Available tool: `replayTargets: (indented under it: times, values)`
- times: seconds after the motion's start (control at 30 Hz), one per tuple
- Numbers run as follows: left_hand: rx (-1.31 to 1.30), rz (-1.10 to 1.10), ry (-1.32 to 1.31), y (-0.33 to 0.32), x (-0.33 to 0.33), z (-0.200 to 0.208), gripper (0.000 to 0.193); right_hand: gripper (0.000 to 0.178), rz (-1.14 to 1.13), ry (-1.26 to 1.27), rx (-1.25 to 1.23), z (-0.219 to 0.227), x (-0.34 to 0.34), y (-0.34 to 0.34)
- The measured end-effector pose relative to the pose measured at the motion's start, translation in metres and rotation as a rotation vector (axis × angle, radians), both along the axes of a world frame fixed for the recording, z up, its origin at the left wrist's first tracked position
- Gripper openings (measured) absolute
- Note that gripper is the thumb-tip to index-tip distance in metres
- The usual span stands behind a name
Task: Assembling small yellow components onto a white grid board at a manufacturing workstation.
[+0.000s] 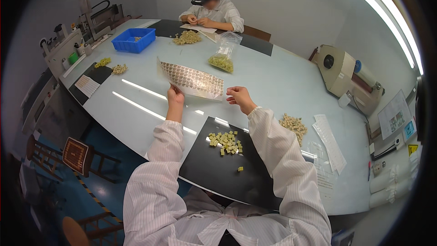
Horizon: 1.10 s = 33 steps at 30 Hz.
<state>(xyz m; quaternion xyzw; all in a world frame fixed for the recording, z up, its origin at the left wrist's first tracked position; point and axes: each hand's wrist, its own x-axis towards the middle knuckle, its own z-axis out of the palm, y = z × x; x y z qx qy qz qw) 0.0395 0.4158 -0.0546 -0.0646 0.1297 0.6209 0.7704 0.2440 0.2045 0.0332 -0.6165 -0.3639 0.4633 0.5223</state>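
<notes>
My left hand point(175, 96) grips the lower left edge of a thin sheet point(193, 79) covered in rows of small brownish, shiny squares. The sheet is raised and tilted above the table. Just off its right edge is my right hand point(241, 98), its fingers loosely bent and apart, with nothing visible in them. Below the hands, a loose group of small yellow-green cubes point(225, 142) lies on a black mat point(214, 173). One single cube point(240, 169) sits apart, nearer to me.
Beige cubes point(293, 127) and white strips point(330, 143) lie at the right. Beyond the sheet are a clear bag of greenish cubes point(222, 59), a blue bin point(133, 41) and another beige pile point(186, 37). A co-worker point(214, 11) sits opposite. A machine point(339, 70) stands far right.
</notes>
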Motion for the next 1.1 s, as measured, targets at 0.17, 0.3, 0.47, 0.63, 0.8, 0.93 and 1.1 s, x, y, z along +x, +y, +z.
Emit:
replayTargets:
  times: [0.17,0.3,0.47,0.63,0.8,0.93,1.1]
  values:
    - [0.023,-0.023,-0.015,0.015,-0.007,-0.017,0.026,0.040,-0.107,-0.082,-0.051,-0.001,-0.010,0.012]
    - [0.148,-0.105,0.008,0.011,0.004,-0.026,0.022,0.039,-0.124,-0.090,-0.038,-0.010,-0.001,0.019]
    - [0.136,-0.117,0.027,0.012,-0.004,-0.024,0.022,0.021,-0.052,-0.119,-0.007,-0.005,-0.004,0.027]
    - [0.201,-0.067,-0.189,0.013,-0.031,-0.012,0.026,0.016,-0.129,-0.345,0.172,0.026,-0.010,0.042]
    - [0.140,-0.091,-0.073,-0.042,0.005,0.027,0.034,0.016,-0.185,-0.650,0.300,0.066,0.019,0.035]
    - [0.113,-0.043,0.018,-0.039,0.005,0.031,0.033,0.017,-0.211,-0.799,0.414,0.109,0.018,0.034]
    - [0.094,-0.003,-0.079,-0.020,-0.001,0.015,0.024,0.017,-0.179,-0.647,0.358,0.147,0.012,0.013]
